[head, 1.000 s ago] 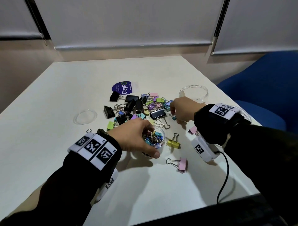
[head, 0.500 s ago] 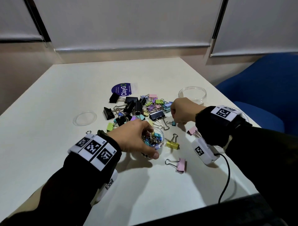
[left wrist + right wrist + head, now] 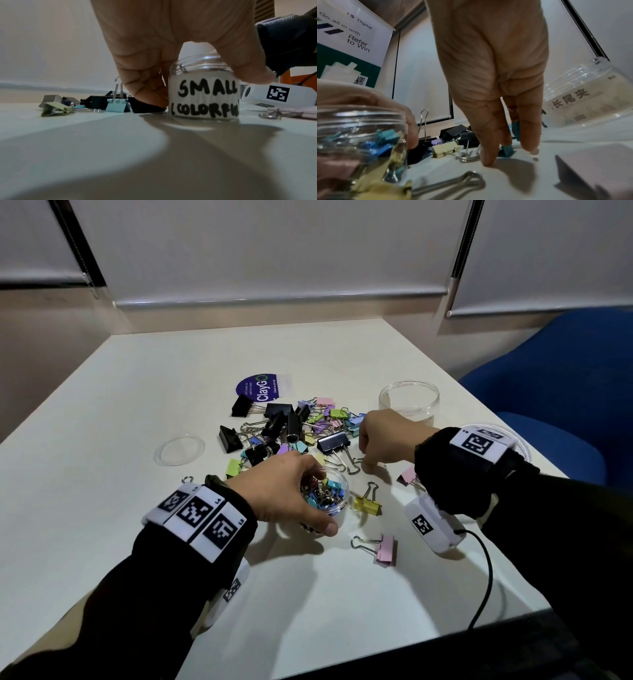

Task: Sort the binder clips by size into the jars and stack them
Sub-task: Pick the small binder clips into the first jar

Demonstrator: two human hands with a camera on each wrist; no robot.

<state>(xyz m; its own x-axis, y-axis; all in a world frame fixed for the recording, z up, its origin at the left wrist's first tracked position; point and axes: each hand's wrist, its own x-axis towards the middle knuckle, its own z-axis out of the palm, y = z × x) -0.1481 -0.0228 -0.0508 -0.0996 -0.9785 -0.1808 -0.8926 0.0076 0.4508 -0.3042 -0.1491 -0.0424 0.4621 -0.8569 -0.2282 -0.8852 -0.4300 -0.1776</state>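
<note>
My left hand grips the small clear jar labelled "SMALL (COLORFUL", thumb on the near side and fingers on the far side. The jar stands on the table and holds several small coloured clips. The mixed pile of black and coloured binder clips lies just beyond it. My right hand points its fingers down at the pile's right edge. In the right wrist view its thumb and fingers close on a small teal clip on the table.
A larger empty clear jar stands at the back right. A clear lid lies to the left. Loose yellow and pink clips lie near the small jar. A black cable trails to the front edge; a blue chair is on the right.
My right hand has shifted a little toward me and lowered over the small teal clip, which it now covers. My left hand keeps hold of the small jar.
</note>
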